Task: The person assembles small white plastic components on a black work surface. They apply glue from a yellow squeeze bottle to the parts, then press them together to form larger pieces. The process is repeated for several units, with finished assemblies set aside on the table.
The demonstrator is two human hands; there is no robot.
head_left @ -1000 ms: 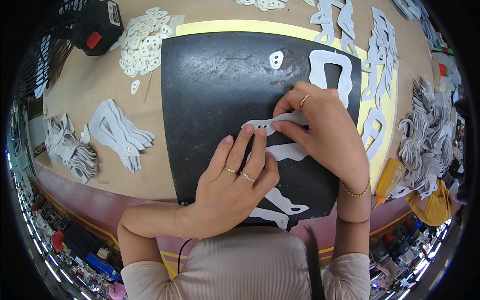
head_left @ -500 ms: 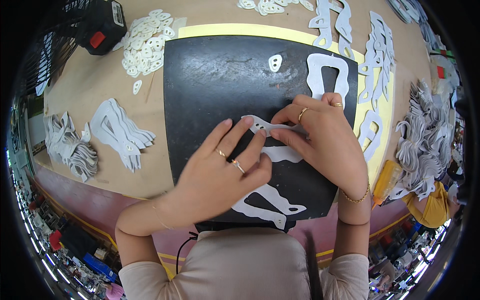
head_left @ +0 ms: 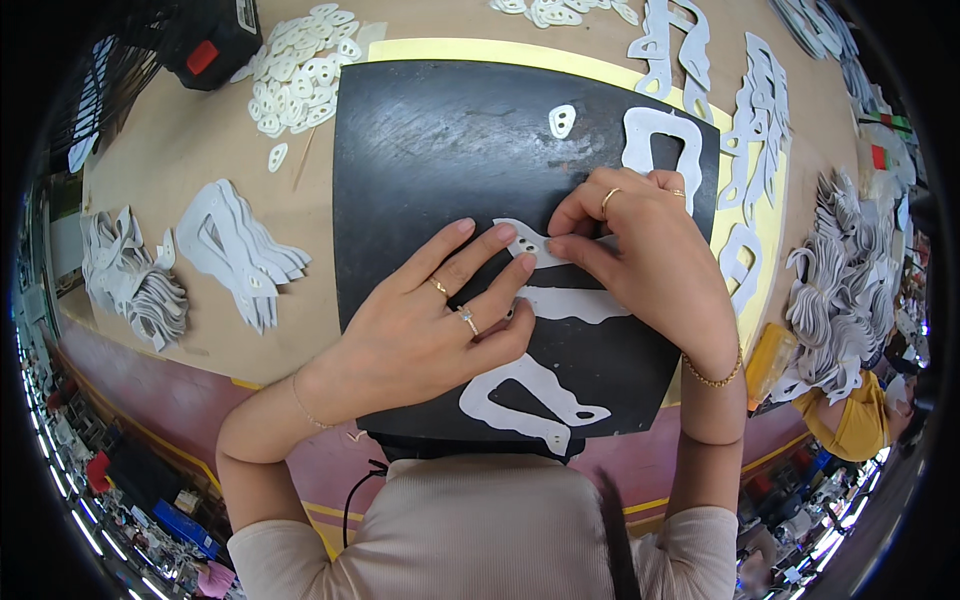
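A white, wavy-edged shoe-upper piece (head_left: 550,258) lies on the black mat (head_left: 430,150), its end with small dark holes facing left. My left hand (head_left: 430,320) has its fingers apart, index and middle fingertips resting on that end. Thumb and index finger of my right hand (head_left: 650,250) are pinched at the piece's upper edge; the palm hides its right part. Just below, another white strip (head_left: 580,303) runs partly under my hands. Nearest me lies a looped white piece (head_left: 480,400). A further frame-shaped piece (head_left: 640,130) sits beyond my right hand.
One small holed white patch (head_left: 562,121) lies on the mat. A heap of similar patches (head_left: 300,85) is at far left, near a black box (head_left: 208,40). Stacked white pieces (head_left: 225,250) lie left, bundles (head_left: 840,280) right, beside a yellow bottle (head_left: 772,365).
My left hand's fingers have spread a little and its thumb has shifted. The right hand keeps its pinch, nearly in place. The whole view has shifted slightly.
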